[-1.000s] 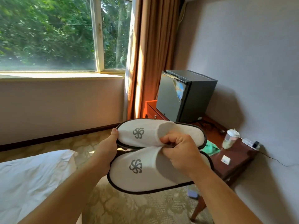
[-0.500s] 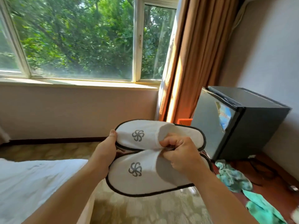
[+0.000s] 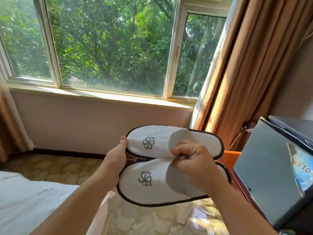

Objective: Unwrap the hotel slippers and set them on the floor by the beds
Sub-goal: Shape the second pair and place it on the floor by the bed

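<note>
Two white hotel slippers with dark trim and grey pinwheel logos are held side by side in the air, toes pointing left. The far slipper (image 3: 162,141) lies above the near slipper (image 3: 152,185). My left hand (image 3: 116,158) grips both at their toe ends, thumb on top of the far one. My right hand (image 3: 193,161) pinches the edge of the near slipper's upper where the two meet. No wrapper shows on them.
A white bed (image 3: 30,206) fills the lower left. Patterned carpet (image 3: 152,219) lies below the slippers. A dark mini fridge (image 3: 274,173) stands on a wooden cabinet (image 3: 231,155) at right. Window (image 3: 108,48) and brown curtain (image 3: 250,65) are ahead.
The view has swung left and up, so the window fills more of it and the fridge sits at the right edge. Both hands keep the same hold on the slippers.
</note>
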